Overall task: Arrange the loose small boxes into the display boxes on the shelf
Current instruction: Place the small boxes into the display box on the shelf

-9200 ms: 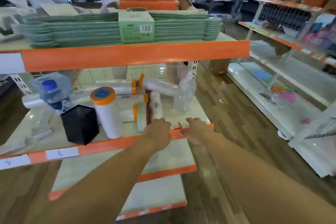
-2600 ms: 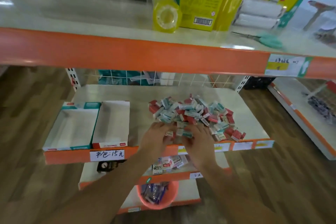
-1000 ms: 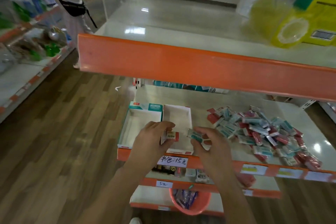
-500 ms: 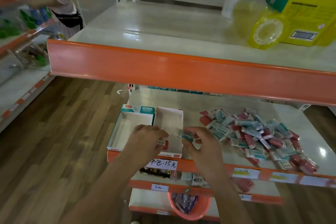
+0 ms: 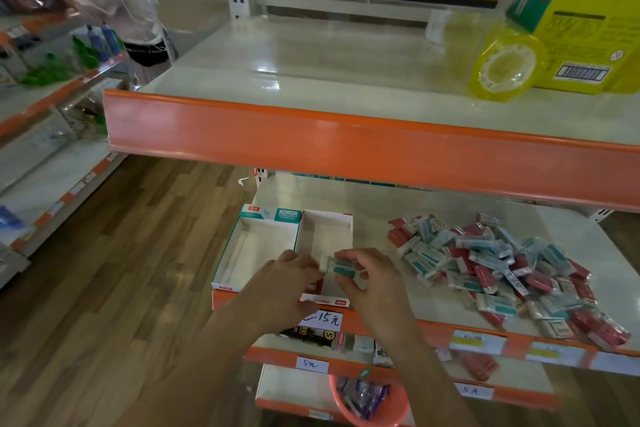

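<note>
Two open white display boxes stand side by side on the middle shelf: a teal-trimmed box (image 5: pixel 258 248) on the left and a red-trimmed box (image 5: pixel 325 236) on the right. A heap of small red and teal boxes (image 5: pixel 498 267) lies to their right. My left hand (image 5: pixel 289 282) reaches into the front of the red-trimmed box, curled around a small red box (image 5: pixel 317 284) that is mostly hidden. My right hand (image 5: pixel 369 279) pinches a teal small box (image 5: pixel 341 267) just above that display box's right front corner.
The orange edge of the upper shelf (image 5: pixel 346 146) overhangs the work area. A yellow tape roll (image 5: pixel 504 68) and a yellow carton (image 5: pixel 585 31) sit on it. Lower shelves hold small packs and an orange basket (image 5: pixel 367 402). A person (image 5: pixel 121 0) stands at the far left aisle.
Both hands carried one small box each from the heap over to the red-trimmed display box. My left hand has sunk lower into the box front over the last second.
</note>
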Action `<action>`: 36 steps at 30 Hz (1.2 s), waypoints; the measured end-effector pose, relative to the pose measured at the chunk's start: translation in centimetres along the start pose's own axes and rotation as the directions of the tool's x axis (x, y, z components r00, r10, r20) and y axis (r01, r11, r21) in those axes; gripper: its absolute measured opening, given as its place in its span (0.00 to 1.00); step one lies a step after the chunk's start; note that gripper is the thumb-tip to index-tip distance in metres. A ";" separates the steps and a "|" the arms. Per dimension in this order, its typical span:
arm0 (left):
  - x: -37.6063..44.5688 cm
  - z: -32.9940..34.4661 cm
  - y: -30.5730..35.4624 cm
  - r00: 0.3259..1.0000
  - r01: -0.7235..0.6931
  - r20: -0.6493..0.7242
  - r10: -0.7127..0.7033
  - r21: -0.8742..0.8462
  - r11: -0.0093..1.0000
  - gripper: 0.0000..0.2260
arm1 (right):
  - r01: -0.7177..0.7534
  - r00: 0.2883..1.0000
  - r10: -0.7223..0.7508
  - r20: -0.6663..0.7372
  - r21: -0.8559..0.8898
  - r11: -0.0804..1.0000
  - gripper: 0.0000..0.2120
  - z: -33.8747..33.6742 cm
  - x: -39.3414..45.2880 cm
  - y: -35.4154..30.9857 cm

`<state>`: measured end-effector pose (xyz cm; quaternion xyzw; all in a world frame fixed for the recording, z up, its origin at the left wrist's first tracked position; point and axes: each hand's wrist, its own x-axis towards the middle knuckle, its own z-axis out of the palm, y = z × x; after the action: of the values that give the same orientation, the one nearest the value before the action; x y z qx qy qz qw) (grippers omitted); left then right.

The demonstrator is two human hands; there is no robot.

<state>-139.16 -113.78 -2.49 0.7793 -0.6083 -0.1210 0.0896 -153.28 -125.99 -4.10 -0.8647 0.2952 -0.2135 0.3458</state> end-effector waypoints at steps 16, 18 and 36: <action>0.8 1.6 1.5 0.989 -0.066 -0.135 0.060 -0.036 0.997 0.13 | -0.012 0.997 0.011 -0.081 -0.011 1.000 0.15 -1.6 -0.1 0.8; 0.5 1.8 1.5 0.981 -0.063 -0.186 0.048 -0.074 0.995 0.14 | -0.015 0.997 0.013 -0.078 -0.023 1.000 0.14 -1.9 0.1 0.6; -3.7 -0.7 -4.5 0.926 0.365 0.008 -0.377 -0.268 0.891 0.52 | 0.039 0.979 -0.013 0.203 -0.124 0.992 0.14 4.6 3.1 -7.3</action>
<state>-135.65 -109.06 -2.81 0.8645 -0.4245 -0.1986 0.1815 -145.73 -121.53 -1.35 -0.9059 0.2603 -0.1101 0.3155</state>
